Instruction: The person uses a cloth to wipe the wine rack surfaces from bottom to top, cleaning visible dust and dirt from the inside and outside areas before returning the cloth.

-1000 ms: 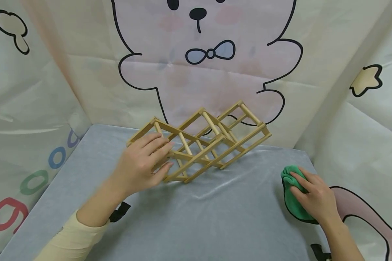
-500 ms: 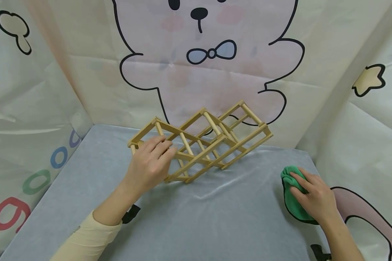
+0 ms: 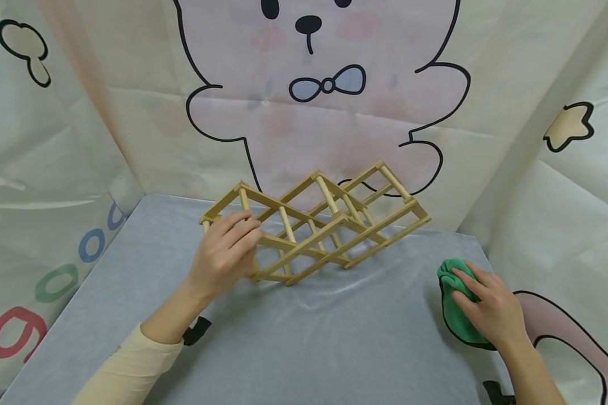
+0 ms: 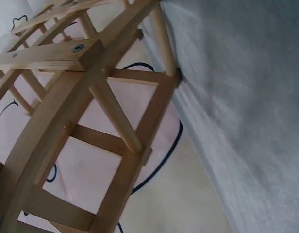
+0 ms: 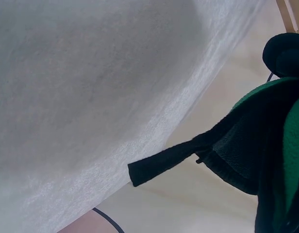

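A folding wooden lattice rack (image 3: 304, 245) of slats and round dowels stands spread and tilted near the back of the table. My left hand (image 3: 225, 253) grips its left end with curled fingers; the thumb is hidden. Close up in the left wrist view, the rack's dowel (image 4: 115, 118) and slats show, but the hand does not. At the right, my right hand (image 3: 491, 306) holds a bunched green cloth (image 3: 458, 320) with a dark edge. That cloth (image 5: 292, 150) fills the right side of the right wrist view, with a dark strip (image 5: 161, 165) sticking out from it.
A grey-blue velvety cover (image 3: 344, 349) lies over the table. Printed fabric walls (image 3: 132, 112) enclose it at the back and both sides; the rack's upper right end stands before the back wall. Dark pieces (image 3: 197, 331) show beside the left wrist.
My left hand's fingers have drawn in around the rack's left end, after lying more spread. The rack's right end has shifted slightly right and down. My right hand has hardly moved.
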Tool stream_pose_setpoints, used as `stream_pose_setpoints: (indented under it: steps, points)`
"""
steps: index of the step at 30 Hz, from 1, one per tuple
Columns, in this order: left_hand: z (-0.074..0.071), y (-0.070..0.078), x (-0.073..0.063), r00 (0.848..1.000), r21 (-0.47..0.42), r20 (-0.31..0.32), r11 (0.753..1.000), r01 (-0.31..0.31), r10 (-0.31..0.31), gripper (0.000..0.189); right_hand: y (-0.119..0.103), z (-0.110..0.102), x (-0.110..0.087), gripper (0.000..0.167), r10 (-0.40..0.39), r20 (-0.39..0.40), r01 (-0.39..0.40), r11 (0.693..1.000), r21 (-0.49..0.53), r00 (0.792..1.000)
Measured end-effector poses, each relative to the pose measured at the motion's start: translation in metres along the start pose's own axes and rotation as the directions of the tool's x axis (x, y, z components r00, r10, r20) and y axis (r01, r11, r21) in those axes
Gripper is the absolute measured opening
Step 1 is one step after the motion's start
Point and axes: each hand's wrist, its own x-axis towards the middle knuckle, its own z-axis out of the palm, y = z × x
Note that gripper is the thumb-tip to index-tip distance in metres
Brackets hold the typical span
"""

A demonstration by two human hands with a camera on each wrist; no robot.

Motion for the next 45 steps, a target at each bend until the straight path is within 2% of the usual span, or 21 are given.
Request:
stream_pose_setpoints:
  steps: [6,12,17,24,34,45]
  points:
    - [0.001,-0.017,-0.008,0.998,-0.079,-0.056,0.997,-0.006,0.001,0.018,0.002,-0.001,-0.001,0.041,-0.002,-0.009,0.002,1.000,0.017,1.000]
    - [0.006,-0.032,-0.012,0.993,-0.146,-0.111,0.988,-0.047,0.031,0.022,0.003,-0.003,-0.004,0.040,-0.005,-0.008,0.005,1.000,0.004,1.000]
    - [0.008,-0.041,-0.011,0.991,-0.185,-0.120,0.980,-0.075,0.053,0.022,0.003,-0.005,-0.006,0.040,-0.002,0.006,0.002,1.000,-0.015,1.000]
    - [0.011,-0.045,-0.005,0.993,-0.206,-0.095,0.974,-0.093,0.075,0.021,0.005,-0.005,-0.008,0.039,-0.012,0.005,0.012,1.000,-0.004,1.000]
    - [0.013,-0.045,0.001,0.994,-0.184,-0.052,0.978,-0.100,0.092,0.019,0.005,-0.006,-0.008,0.040,-0.013,-0.001,0.013,1.000,-0.002,1.000]
    - [0.004,-0.042,0.005,0.995,-0.165,0.065,0.984,-0.069,0.081,0.023,0.003,-0.010,-0.006,0.041,0.000,0.020,0.000,1.000,-0.019,1.000]
